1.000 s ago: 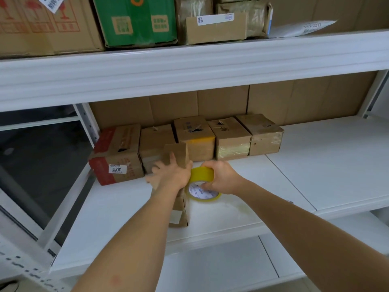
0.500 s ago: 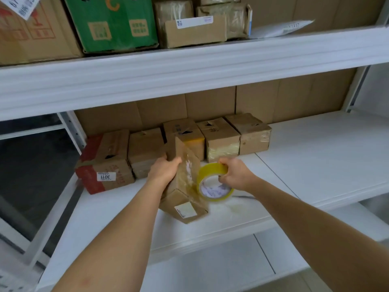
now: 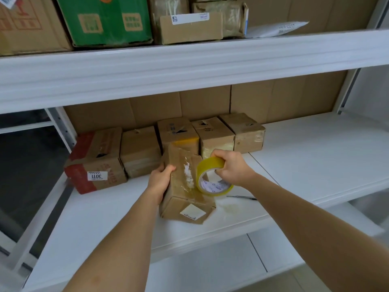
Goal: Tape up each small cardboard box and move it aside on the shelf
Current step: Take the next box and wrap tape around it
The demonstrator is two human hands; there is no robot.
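Your left hand [image 3: 161,182] grips the left edge of the small cardboard box [image 3: 185,192], which stands tilted on the shelf [image 3: 315,157] in front of the row of boxes [image 3: 212,135]; judge it light but easily crushed, so hold it by its stiff edges and corners, not the panel centres. Its face, already glossy with tape, is probably slippery. Your right hand [image 3: 232,168] curls round the rim of the yellow tape roll [image 3: 212,175], held against the box's right side.
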